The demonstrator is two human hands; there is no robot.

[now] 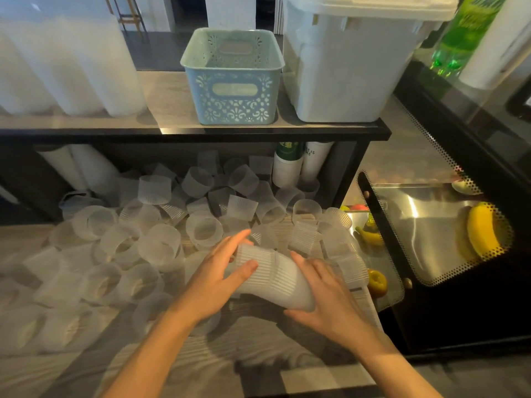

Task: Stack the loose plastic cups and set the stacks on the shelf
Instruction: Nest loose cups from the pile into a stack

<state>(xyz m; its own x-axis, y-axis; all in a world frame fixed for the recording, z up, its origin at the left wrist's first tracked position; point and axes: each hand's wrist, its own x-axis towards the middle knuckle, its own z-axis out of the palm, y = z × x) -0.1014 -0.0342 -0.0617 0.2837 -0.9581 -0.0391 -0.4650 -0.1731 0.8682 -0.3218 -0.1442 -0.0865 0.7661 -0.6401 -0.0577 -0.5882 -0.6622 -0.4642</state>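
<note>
Head view shows me partway through stacking: my left hand (221, 274) and right hand (321, 294) hold a short stack of cups (273, 275) between them, lying sideways just above the bench (253, 340). Left fingers (244, 268) curl over the far end of the stack, thumb on its near side; right fingers (301, 261) lie fairly straight along the wider end, cupping it, not pinching. Around the stack, loose cups (161, 245) cover the bench in a jumble, some on their sides, some mouth-up, spilling back under the shelf (172, 122).

Next, I judge, one hand must free itself, pick a loose cup and nest it onto the stack, mouths aligned.

These cups are frosted, translucent plastic, finely ribbed along their walls, slightly tapered; they look light and slippery. Up on the shelf stand tall white stacks (71, 67), a perforated blue basket (232, 81) and a white lidded bin (353, 61).
</note>
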